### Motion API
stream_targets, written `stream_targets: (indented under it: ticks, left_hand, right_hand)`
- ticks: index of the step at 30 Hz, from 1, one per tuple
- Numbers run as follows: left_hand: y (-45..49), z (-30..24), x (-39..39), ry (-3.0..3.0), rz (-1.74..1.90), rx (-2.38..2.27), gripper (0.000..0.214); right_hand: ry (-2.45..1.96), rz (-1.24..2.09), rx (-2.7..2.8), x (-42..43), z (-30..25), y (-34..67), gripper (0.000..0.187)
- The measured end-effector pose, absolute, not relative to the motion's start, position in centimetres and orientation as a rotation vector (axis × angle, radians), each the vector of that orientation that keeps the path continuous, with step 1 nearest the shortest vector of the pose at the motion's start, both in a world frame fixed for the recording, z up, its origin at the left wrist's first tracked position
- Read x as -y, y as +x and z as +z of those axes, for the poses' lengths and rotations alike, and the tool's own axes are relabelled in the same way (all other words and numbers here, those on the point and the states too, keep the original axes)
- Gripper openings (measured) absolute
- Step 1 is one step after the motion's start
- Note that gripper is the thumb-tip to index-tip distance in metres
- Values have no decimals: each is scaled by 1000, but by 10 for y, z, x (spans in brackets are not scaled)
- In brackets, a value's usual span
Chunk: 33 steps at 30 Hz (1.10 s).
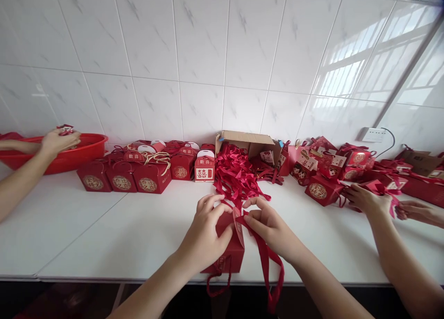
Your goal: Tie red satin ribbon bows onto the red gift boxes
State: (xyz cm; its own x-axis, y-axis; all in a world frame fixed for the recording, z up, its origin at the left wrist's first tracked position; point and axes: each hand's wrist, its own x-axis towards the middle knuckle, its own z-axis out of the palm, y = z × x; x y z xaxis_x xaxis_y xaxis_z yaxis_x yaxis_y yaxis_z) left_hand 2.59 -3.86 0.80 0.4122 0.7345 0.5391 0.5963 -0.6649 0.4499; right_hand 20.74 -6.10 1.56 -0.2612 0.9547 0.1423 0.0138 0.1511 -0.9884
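Observation:
My left hand [204, 235] is curled over the top of a small red gift box [229, 252] standing at the counter's front edge, fingers closed on its top flap. My right hand [268, 226] pinches a red ribbon [267, 263] at the box's top right; the ribbon's loop hangs down over the counter edge. A second thin red cord dangles from the box's lower left.
A heap of red ribbons [236, 175] spills from an open cardboard box [249, 143] behind. Finished red boxes [138, 173] line the wall left; more boxes [322, 171] lie right. Another person's hands [367, 198] work at right; another person's hand [57, 140] reaches over a red basin [86, 147] at left.

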Motion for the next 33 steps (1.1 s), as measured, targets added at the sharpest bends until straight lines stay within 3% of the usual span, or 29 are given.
stream_targets:
  ticks: [8,14,18,23,29,33]
  left_hand:
    - [26,8,37,2596,1244,-1252,14]
    - [21,25,33,2574,1542,-1282,14]
    - [15,39,35,2523,1674,-1254,12]
    - [-3,26,47,2401,1437,-1297,15]
    - [-17,4,61,2053,1201,-1293,20]
    - [-16,1,60,1797,1250,-1276,25]
  right_hand:
    - [-1021,1211,1602,55,10,199,23]
    - [-1125,611,1802,50,15,197,25]
    - [-985,771,1758,46,25,191,18]
    - [-754,809,1431,69,53,204,9]
    - [-420,512,1268,113,95,218,6]
    - [-570,715,1375,92,90,204,9]
